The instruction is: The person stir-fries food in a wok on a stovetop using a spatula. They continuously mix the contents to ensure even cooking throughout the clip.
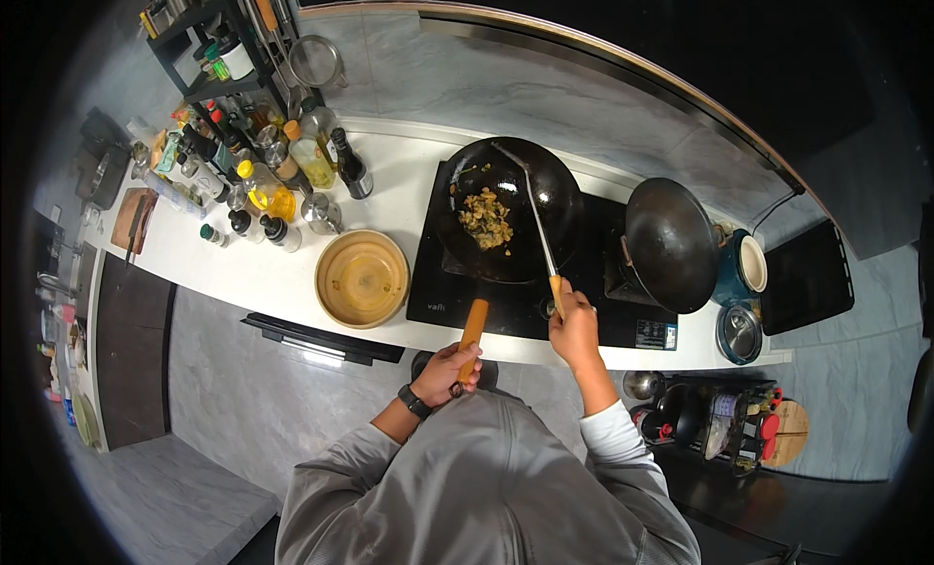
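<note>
My left hand (446, 374) grips an orange-brown wooden handle (474, 323), apparently that of the black wok (558, 175), and a watch sits on that wrist. The wok rests over the left part of the black cooktop (456, 308). Chopped, browned food (486, 219) lies in a heap on the left side of its inside, with a few bits scattered around. My right hand (573, 323) is closed around the wooden grip of a long metal cooking utensil (538, 218). Its bent head is near the wok's far wall, apart from the food.
A tan bowl (321, 280) stands left of the cooktop. Behind it crowd several bottles, including a yellow-capped oil bottle (271, 197). A second dark wok (670, 240) sits tilted on the right side, beside a teal pot (732, 277) and a glass lid (739, 334).
</note>
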{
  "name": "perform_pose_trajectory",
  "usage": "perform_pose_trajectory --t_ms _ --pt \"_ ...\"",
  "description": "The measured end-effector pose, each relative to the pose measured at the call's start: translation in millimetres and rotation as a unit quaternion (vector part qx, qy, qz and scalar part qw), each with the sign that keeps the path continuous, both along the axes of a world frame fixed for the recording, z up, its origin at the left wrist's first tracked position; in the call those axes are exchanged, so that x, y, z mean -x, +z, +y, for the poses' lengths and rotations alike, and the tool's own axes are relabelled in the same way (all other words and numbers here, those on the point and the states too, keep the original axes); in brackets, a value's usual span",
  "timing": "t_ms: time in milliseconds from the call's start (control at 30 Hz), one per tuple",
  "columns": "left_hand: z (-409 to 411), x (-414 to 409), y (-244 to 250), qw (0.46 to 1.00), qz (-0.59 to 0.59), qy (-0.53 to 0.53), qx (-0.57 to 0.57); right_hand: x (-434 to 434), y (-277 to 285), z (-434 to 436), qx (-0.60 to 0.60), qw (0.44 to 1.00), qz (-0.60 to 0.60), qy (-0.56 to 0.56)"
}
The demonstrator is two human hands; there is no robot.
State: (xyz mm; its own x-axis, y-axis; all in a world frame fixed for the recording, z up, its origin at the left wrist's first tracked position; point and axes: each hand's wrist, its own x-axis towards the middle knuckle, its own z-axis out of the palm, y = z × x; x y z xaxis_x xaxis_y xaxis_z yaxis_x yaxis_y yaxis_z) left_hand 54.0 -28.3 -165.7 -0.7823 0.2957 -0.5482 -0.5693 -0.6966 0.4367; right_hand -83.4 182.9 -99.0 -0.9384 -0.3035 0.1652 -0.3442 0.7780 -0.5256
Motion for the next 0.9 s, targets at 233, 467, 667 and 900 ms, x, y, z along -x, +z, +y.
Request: perform_pose_trajectory --t_ms 233,467,667,900 --pt "-1 0 6 1.000 -0.011 -0.005 0.016 -19 -12 -2 0.005 0.989 -0.147 0.033" --pt "1 0 2 1.000 -0.011 0.000 -0.004 8 -2 9 0.063 0.993 -0.087 0.057" --pt "0 0 1 1.000 -0.006 0.000 0.005 10 11 50 -0.010 0.990 -0.109 0.091" --pt "1 0 -1 1.000 -0.007 -0.002 0.015 -41 90 106 0.040 0.974 -0.221 0.026"
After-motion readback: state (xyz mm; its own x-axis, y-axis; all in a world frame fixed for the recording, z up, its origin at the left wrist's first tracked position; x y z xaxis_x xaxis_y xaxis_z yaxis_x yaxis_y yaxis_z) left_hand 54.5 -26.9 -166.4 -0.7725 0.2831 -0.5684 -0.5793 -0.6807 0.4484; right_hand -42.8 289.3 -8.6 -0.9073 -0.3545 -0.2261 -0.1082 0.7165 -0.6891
